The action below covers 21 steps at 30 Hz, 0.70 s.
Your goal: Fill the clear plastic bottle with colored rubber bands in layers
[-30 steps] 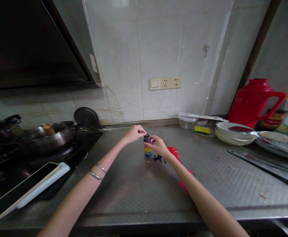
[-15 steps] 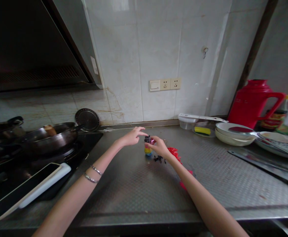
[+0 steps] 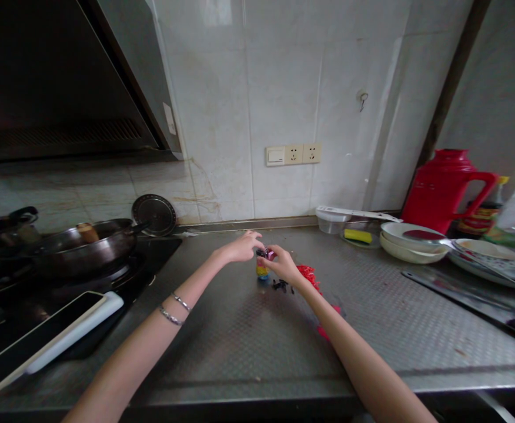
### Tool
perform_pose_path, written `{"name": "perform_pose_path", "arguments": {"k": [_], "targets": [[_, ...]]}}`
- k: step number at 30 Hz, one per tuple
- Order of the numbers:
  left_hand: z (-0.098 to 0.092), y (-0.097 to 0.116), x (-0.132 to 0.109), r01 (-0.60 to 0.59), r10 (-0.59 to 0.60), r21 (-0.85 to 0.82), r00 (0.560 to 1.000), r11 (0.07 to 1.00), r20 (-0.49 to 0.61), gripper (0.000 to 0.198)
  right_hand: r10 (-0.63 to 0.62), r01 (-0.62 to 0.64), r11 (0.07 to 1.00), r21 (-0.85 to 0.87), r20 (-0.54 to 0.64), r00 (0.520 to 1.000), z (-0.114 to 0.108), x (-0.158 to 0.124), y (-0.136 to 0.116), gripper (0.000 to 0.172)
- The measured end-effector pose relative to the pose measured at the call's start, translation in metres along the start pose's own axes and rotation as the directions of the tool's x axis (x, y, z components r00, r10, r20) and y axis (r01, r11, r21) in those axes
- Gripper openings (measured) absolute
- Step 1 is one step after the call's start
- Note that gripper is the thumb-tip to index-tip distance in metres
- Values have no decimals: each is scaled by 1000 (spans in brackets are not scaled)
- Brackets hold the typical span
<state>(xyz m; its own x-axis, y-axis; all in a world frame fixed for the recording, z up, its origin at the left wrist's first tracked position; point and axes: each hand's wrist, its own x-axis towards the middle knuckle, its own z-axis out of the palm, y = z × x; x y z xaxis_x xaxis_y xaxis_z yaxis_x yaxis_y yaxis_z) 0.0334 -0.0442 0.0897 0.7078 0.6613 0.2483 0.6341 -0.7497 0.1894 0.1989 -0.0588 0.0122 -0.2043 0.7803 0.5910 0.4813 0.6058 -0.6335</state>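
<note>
A small colourful bottle with a yellow and blue body stands on the steel counter. My left hand reaches to its dark top from the left, fingers curled and pinching there. My right hand grips the bottle's upper part from the right, with something pink showing between its fingers. Small black bits lie on the counter just below my right hand. A red plastic bag lies under my right wrist.
A stove with a dark wok and a second pan is at the left, with a phone on its near edge. A red thermos jug, stacked bowls, a sponge and a long knife fill the right.
My left hand spread its fingers away from the bottle top half a second ago and has now come back to pinch it. The camera tilted slightly; my right hand kept its grip.
</note>
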Motion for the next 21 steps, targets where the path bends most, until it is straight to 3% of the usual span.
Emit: {"name": "perform_pose_path", "arguments": {"k": [4, 8, 13, 15, 17, 19, 21], "targets": [[-5, 6, -1, -25, 27, 28, 995, 999, -99, 45, 6, -6, 1000, 2, 14, 1000, -1, 0, -2, 34], [-10, 11, -4, -23, 17, -19, 964, 1000, -267, 41, 4, -4, 1000, -16, 5, 1000, -1, 0, -2, 33], [8, 1, -11, 51, -143, -210, 883, 976, -447, 44, 4, -4, 1000, 9, 15, 1000, -1, -1, 0, 35], [23, -5, -15, 124, -259, -324, 871, 938, -417, 58, 4, -5, 1000, 27, 17, 1000, 0, -2, 1, 35], [40, -9, -20, 186, -323, -424, 904, 886, -280, 75, 6, -7, 1000, 30, 12, 1000, 1, -2, 2, 35], [56, -8, -25, 219, -330, -506, 933, 834, -140, 83, 11, -11, 1000, 18, 9, 1000, 1, -2, 2, 36], [68, -3, -27, 178, -276, -556, 956, 812, -97, 86, 16, -16, 1000, 8, 9, 1000, 1, -2, 3, 36]]}}
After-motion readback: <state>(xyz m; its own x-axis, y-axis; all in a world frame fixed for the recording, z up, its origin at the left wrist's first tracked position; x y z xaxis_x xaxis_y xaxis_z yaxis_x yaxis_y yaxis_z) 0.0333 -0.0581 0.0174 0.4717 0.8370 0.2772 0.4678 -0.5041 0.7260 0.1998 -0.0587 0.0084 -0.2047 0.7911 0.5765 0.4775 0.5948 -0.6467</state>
